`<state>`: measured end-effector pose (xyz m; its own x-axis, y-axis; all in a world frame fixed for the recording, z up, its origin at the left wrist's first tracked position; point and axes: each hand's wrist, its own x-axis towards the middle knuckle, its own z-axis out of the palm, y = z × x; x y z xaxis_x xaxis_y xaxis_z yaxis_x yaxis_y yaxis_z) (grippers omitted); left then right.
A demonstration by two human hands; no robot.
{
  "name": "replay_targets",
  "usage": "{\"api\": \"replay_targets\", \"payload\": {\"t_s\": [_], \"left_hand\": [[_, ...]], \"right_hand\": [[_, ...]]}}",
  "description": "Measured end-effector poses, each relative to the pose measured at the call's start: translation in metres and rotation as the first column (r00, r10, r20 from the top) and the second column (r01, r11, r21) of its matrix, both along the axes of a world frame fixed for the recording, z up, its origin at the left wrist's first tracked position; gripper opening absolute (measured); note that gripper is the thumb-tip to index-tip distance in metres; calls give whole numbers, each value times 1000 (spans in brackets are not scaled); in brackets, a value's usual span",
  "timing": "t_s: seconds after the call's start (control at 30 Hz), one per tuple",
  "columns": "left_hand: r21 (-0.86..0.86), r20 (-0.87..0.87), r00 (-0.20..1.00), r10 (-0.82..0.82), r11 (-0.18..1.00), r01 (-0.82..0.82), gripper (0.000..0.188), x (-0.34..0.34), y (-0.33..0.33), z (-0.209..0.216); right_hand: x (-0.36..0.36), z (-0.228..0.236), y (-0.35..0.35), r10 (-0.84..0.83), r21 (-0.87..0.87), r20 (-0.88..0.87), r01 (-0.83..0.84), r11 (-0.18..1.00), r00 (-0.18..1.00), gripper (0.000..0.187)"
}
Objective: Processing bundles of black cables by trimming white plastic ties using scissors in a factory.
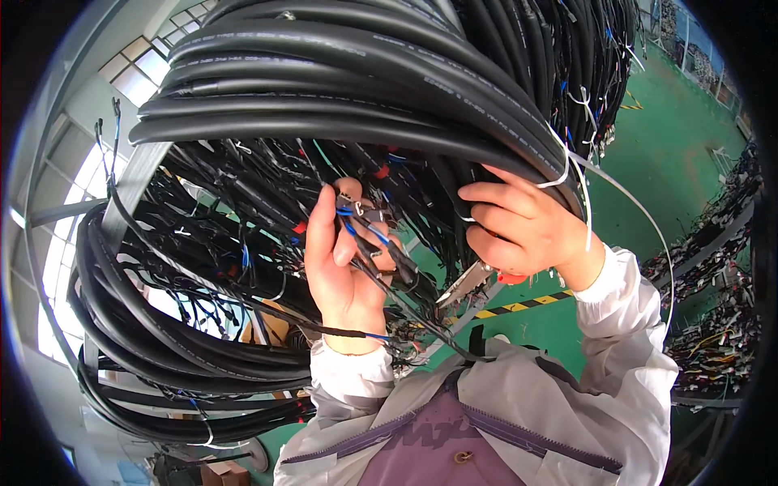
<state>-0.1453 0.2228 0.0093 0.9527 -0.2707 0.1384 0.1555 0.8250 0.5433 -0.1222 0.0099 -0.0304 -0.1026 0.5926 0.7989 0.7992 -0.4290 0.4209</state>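
Observation:
My left hand (344,271) is palm up under the hanging bundle, its fingers curled round thin black and blue wire ends with small dark connectors (369,215). To its right, my right hand (523,227) is closed, knuckles up, just below a thick coil of black cables (340,81). A silver-bladed cutting tool (466,283) sticks out from under that hand toward the wires. A bit of red shows by its grip; the rest of the handle is hidden. White cable ties (565,166) bind the coil next to my right wrist.
More black cable coils (194,356) hang at the left on a metal frame (134,190). Many wire bundles (705,308) fill the right side. A yellow-black striped line (527,304) crosses the green floor (648,138). One long white tie tail (640,206) arcs past my right sleeve.

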Motion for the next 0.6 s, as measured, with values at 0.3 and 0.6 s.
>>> {"api": "replay_targets", "payload": {"t_s": [0.3,0.6], "left_hand": [[-194,85,986,-142,968,156,20,5,-5,-4],[-301,199,960,-197,920,251,12,12,-3,-12]], "right_hand": [[-3,-1,1,13,32,-38,-12,999,999,16],[-4,-3,7,68,64,-81,-63,996,994,15]]}}
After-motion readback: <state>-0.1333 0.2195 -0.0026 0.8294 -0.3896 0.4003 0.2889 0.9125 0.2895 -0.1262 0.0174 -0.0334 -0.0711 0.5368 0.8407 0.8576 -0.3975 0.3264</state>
